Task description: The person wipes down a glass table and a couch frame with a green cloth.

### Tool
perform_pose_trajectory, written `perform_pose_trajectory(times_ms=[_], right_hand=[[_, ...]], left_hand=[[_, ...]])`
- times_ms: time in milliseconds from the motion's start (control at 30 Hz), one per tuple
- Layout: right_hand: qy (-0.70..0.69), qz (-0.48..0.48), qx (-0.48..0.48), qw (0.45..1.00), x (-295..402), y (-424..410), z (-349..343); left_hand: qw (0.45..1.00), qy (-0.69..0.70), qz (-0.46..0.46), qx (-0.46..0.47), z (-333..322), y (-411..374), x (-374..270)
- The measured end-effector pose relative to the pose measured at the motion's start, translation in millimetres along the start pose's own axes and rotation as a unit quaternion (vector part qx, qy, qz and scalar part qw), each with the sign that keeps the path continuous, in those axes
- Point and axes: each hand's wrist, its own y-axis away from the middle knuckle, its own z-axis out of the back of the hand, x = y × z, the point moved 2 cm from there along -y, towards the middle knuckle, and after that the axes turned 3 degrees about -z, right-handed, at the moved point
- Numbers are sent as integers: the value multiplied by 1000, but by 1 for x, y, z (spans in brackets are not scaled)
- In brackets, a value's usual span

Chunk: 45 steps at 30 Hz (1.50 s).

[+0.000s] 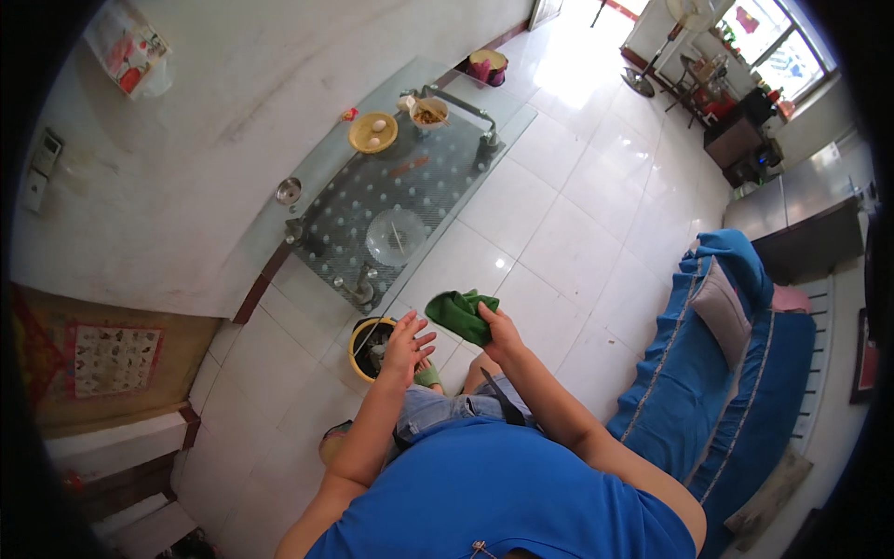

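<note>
A folded green cloth [461, 316] is held in my right hand [499, 334], thumb on top, above the tiled floor. My left hand [407, 346] is beside it with fingers spread and nothing in it, over a bin with a yellow rim [353, 358] that has litter inside. Just beyond my hands is a glass table [335, 258]. On it are a clear glass dish [396, 237] with a thin white stick, a woven basket [360, 138] with two eggs, a bowl of food [428, 113] with chopsticks across it, and a small metal bowl [288, 190].
A sofa with a blue cover [670, 370] and a pillow [721, 312] stands at the right. The wall [209, 140] runs along the table's far left side. A pink and yellow stool-like object [487, 68] is past the table. A standing fan [639, 82] is farther off.
</note>
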Motion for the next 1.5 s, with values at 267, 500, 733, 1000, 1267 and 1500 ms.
perform_pose_trajectory(times_ms=[267, 500, 733, 1000, 1267, 1500], right_hand=[[-27, -9, 25, 999, 59, -58, 17], [56, 0, 54, 997, 201, -133, 60], [22, 34, 58, 997, 375, -166, 87], [-10, 29, 98, 995, 470, -238, 86], [101, 0, 96, 990, 570, -359, 52], [221, -24, 78, 972, 681, -470, -9]], left_hand=[[986, -144, 37, 74, -81, -72, -8], [979, -184, 41, 71, -210, -193, -8], [972, -199, -2, 128, -363, -265, -39], [978, -197, -63, -17, -451, -373, -62], [997, -69, -44, 9, -505, -516, -115], [995, -85, -43, -28, -548, -629, -196]])
